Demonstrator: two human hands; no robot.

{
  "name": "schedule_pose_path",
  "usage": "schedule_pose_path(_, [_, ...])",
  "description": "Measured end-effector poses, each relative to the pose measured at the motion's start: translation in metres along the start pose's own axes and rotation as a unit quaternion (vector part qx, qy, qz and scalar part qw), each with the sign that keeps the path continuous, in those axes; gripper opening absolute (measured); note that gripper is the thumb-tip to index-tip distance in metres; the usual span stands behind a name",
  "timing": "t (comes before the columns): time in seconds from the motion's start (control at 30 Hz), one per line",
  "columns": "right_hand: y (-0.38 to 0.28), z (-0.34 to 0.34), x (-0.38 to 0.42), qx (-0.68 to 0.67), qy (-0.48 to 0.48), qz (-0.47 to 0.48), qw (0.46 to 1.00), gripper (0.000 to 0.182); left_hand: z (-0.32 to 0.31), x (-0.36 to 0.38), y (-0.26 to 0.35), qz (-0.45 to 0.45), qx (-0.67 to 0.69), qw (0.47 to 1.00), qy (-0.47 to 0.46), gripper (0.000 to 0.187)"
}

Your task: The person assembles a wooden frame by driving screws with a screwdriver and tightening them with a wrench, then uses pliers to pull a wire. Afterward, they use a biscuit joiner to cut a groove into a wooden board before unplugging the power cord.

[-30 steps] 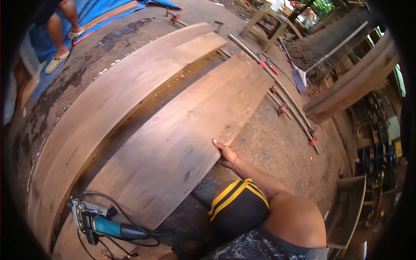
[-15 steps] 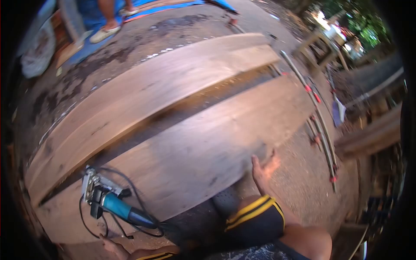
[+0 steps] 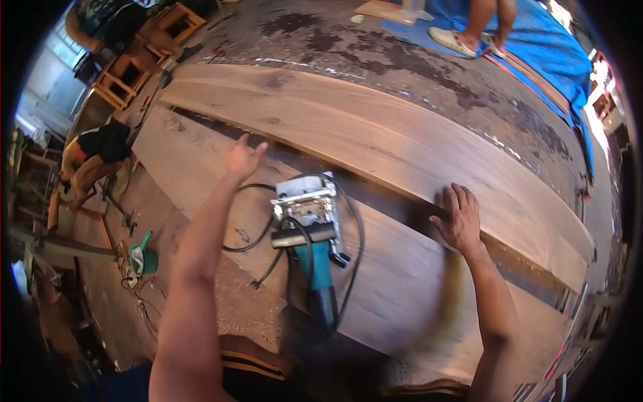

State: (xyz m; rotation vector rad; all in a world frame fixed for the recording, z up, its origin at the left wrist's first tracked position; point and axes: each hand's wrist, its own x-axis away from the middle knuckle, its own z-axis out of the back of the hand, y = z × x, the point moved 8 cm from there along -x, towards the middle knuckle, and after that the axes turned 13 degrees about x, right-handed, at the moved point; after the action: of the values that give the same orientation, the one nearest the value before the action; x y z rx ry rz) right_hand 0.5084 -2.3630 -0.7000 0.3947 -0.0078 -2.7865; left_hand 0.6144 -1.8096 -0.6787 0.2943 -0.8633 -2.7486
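Note:
Two long wooden boards lie side by side with a dark gap between them. My left hand (image 3: 245, 158) is over the near board (image 3: 395, 281), close to the gap, its fingers apart and nothing in them. At the near edge of the far board (image 3: 375, 134), my right hand (image 3: 461, 218) rests with fingers spread and thumb apart, holding nothing. Between my arms, a teal and black power tool (image 3: 312, 248) with a silver metal base sits on the near board, its dark cord looped around it.
A person (image 3: 100, 157) bends down at the left; another (image 3: 127, 30) is at the upper left near wooden frames (image 3: 124, 80). A third person's legs (image 3: 475, 27) stand by a blue tarp (image 3: 542, 60). A green container (image 3: 143, 260) sits at left.
The view has swung left, so the power tool now shows near the middle. Both hands have moved forward to the gap between the boards, the right one now at the far board's edge.

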Motion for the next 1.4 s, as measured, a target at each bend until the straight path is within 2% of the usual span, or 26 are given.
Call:
schedule_pose_path(0.07, [-0.025, -0.036, -0.040, 0.007, -0.063, 0.021, 0.998, 0.092, -0.020, -0.031, -0.031, 0.118, 0.120, 0.985, 0.046, 0.086])
schedule_pose_path(0.13, [-0.061, -0.047, -0.074, 0.019, -0.069, 0.034, 0.997, 0.094, -0.050, -0.061, -0.057, 0.161, 0.202, 0.964, 0.063, 0.084])
schedule_pose_path(0.17, [-0.076, -0.051, -0.091, 0.020, -0.081, 0.025, 0.996, 0.094, -0.056, -0.072, -0.050, 0.159, 0.203, 0.964, 0.067, 0.084])
schedule_pose_path(0.2, [-0.087, -0.056, -0.103, 0.021, -0.081, 0.025, 0.996, 0.094, -0.070, -0.070, -0.053, 0.225, 0.331, 0.914, 0.069, 0.082])
schedule_pose_path(0.23, [-0.094, -0.059, -0.116, 0.034, -0.066, 0.010, 0.997, 0.094, -0.087, -0.072, -0.054, 0.287, 0.452, 0.842, 0.068, 0.080])
schedule_pose_path(0.27, [-0.097, -0.064, -0.125, 0.047, -0.056, 0.000, 0.997, 0.094, -0.093, -0.078, -0.052, 0.293, 0.454, 0.839, 0.067, 0.080])
schedule_pose_path(0.33, [-0.099, -0.069, -0.133, 0.064, -0.068, 0.006, 0.996, 0.093, -0.106, -0.086, -0.051, 0.291, 0.465, 0.835, 0.047, 0.064])
schedule_pose_path(0.37, [-0.102, -0.070, -0.133, 0.074, -0.074, 0.010, 0.994, 0.093, -0.107, -0.081, -0.055, 0.304, 0.463, 0.831, 0.047, 0.064])
schedule_pose_path(0.43, [-0.107, -0.072, -0.140, 0.086, -0.071, 0.013, 0.994, 0.092, -0.100, -0.080, -0.054, 0.262, 0.578, 0.772, 0.043, 0.058])
schedule_pose_path(0.47, [-0.107, -0.074, -0.142, 0.105, -0.064, 0.013, 0.992, 0.091, -0.105, -0.081, -0.065, 0.273, 0.578, 0.767, 0.049, 0.058])
schedule_pose_path(0.53, [-0.103, -0.082, -0.149, 0.101, -0.053, 0.020, 0.993, 0.091, -0.120, -0.094, -0.060, 0.170, 0.671, 0.721, -0.042, 0.069])
schedule_pose_path(0.57, [-0.099, -0.083, -0.159, 0.095, -0.033, 0.010, 0.995, 0.091, -0.122, -0.098, -0.061, 0.178, 0.676, 0.714, -0.030, 0.069])
schedule_pose_path(0.63, [-0.093, -0.088, -0.175, 0.089, -0.021, 0.026, 0.996, 0.091, -0.125, -0.117, -0.032, 0.105, 0.698, 0.706, -0.051, 0.082])
schedule_pose_path(0.67, [-0.089, -0.089, -0.182, 0.074, -0.004, 0.030, 0.997, 0.091, -0.125, -0.126, -0.024, 0.107, 0.703, 0.702, -0.053, 0.082])
schedule_pose_path(0.73, [-0.084, -0.091, -0.193, 0.076, 0.007, 0.035, 0.996, 0.091, -0.130, -0.140, -0.014, 0.122, 0.659, 0.739, -0.077, 0.092])
schedule_pose_path(0.77, [-0.084, -0.092, -0.192, 0.070, 0.016, 0.038, 0.997, 0.090, -0.134, -0.141, -0.013, 0.128, 0.655, 0.740, -0.083, 0.092])
schedule_pose_path(0.83, [-0.084, -0.093, -0.194, 0.069, 0.018, 0.037, 0.997, 0.090, -0.133, -0.145, -0.007, 0.093, 0.608, 0.785, -0.072, 0.093])
schedule_pose_path(0.97, [-0.087, -0.088, -0.195, 0.072, 0.018, 0.038, 0.997, 0.087, -0.136, -0.142, -0.008, 0.103, 0.614, 0.777, -0.091, 0.093])
schedule_pose_path(1.03, [-0.088, -0.085, -0.194, 0.074, 0.017, 0.036, 0.996, 0.087, -0.128, -0.140, -0.005, 0.081, 0.585, 0.803, -0.081, 0.096])
schedule_pose_path(1.17, [-0.085, -0.085, -0.190, 0.072, -0.003, 0.014, 0.997, 0.091, -0.138, -0.142, -0.021, 0.031, 0.567, 0.823, -0.031, 0.095])
schedule_pose_path(1.23, [-0.080, -0.086, -0.187, 0.068, -0.032, -0.016, 0.997, 0.092, -0.133, -0.130, -0.026, 0.083, 0.527, 0.845, -0.034, 0.093])
schedule_pose_path(1.27, [-0.079, -0.081, -0.188, 0.076, -0.029, -0.021, 0.996, 0.092, -0.131, -0.121, -0.029, 0.107, 0.544, 0.832, -0.037, 0.085])
schedule_pose_path(1.33, [-0.073, -0.081, -0.186, 0.028, -0.085, -0.031, 0.996, 0.087, -0.107, -0.109, -0.024, 0.055, 0.487, 0.872, -0.006, 0.078])
schedule_pose_path(1.4, [-0.057, -0.095, -0.182, 0.003, -0.096, -0.035, 0.995, 0.084, -0.057, -0.086, 0.010, 0.007, 0.430, 0.903, -0.023, 0.072])
